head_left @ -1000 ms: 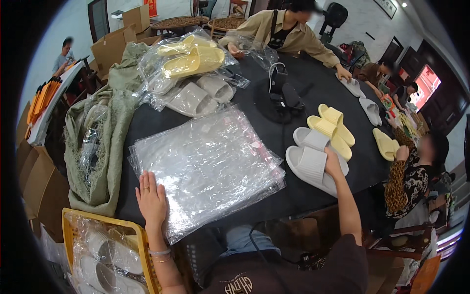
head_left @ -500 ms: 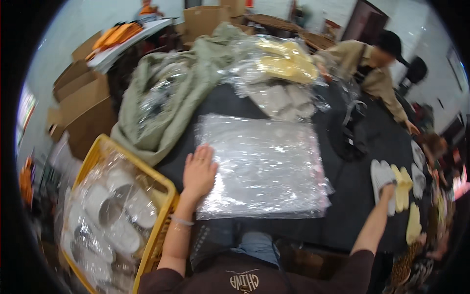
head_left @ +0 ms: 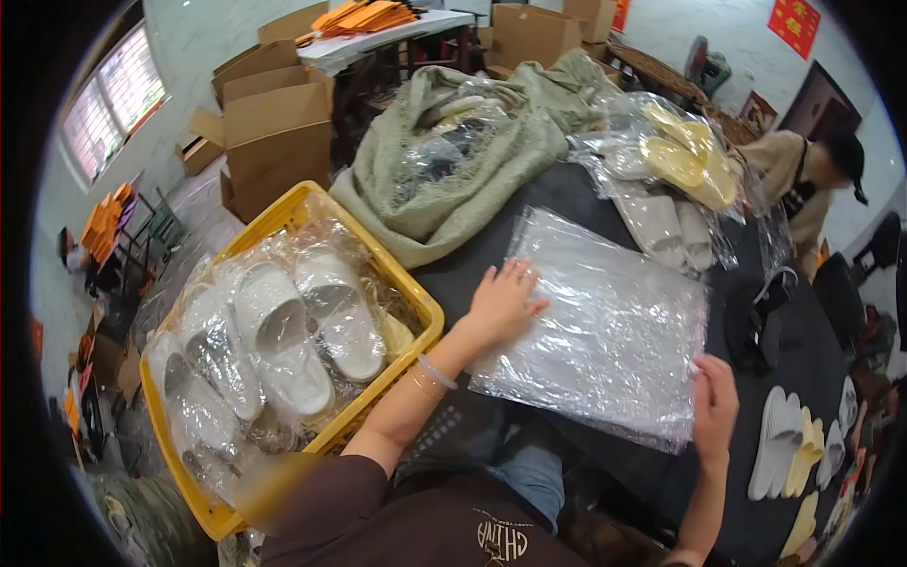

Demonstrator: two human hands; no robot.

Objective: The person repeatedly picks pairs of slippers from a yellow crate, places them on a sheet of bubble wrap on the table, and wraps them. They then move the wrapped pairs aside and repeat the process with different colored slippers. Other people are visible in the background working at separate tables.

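A stack of clear plastic bags (head_left: 605, 321) lies flat on the black table (head_left: 812, 350). My left hand (head_left: 504, 300) rests flat on the stack's left edge, fingers spread. My right hand (head_left: 715, 404) pinches the near right corner of the top bag. Beyond that hand, white and yellow slippers (head_left: 792, 442) lie in a row on the table.
A yellow crate (head_left: 283, 213) of bagged white slippers (head_left: 283, 331) stands at my left. A green sack (head_left: 444, 161) and bagged yellow slippers (head_left: 685, 161) lie at the table's far side. Another person (head_left: 803, 175) works at the far right. Cardboard boxes (head_left: 265, 123) stand behind.
The view has swung left, bringing the crate into sight. My right hand left the slippers and came to the bag stack's near corner. My left hand stays on the stack.
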